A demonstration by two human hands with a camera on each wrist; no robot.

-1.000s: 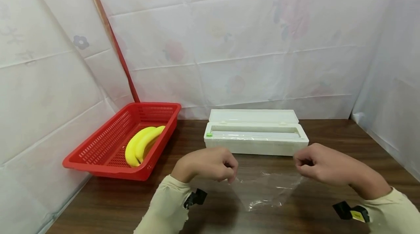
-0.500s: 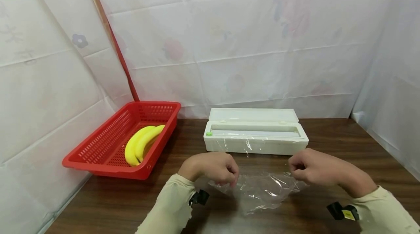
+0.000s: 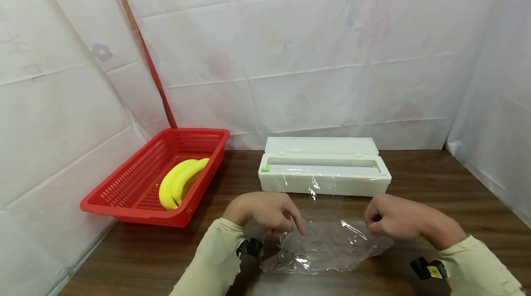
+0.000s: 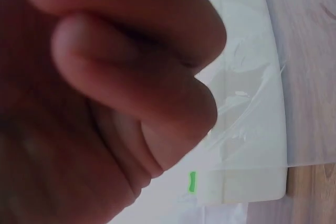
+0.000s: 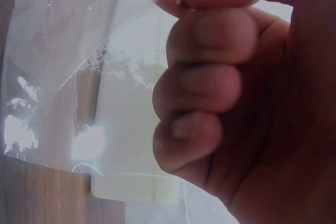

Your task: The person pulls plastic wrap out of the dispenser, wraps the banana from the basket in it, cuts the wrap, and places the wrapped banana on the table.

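A clear sheet of plastic wrap (image 3: pixel 319 247) stretches from the front of a white wrap dispenser (image 3: pixel 327 184) toward me, its near edge crumpled low over the table. My left hand (image 3: pixel 265 213) is at the sheet's left side, index finger pointing down against it, the other fingers curled. In the left wrist view those curled fingers (image 4: pixel 157 82) hide the thumb and the exact grip. My right hand (image 3: pixel 400 217) pinches the right side of the film; in the right wrist view the film (image 5: pixel 52 77) runs from thumb and index, other fingers curled.
The dispenser's lid (image 3: pixel 321 145) stands raised at the back, with a green slider (image 3: pixel 264 169) at the left end of its edge. To the left, a red basket (image 3: pixel 124 215) holds yellow bananas (image 3: pixel 180 183). White sheeting (image 3: pixel 290 56) encloses the brown table (image 3: pixel 419 167).
The stretched film has slackened, and its near part now spreads lower and wider. My left index finger has straightened downward. My right hand has moved slightly left and down.
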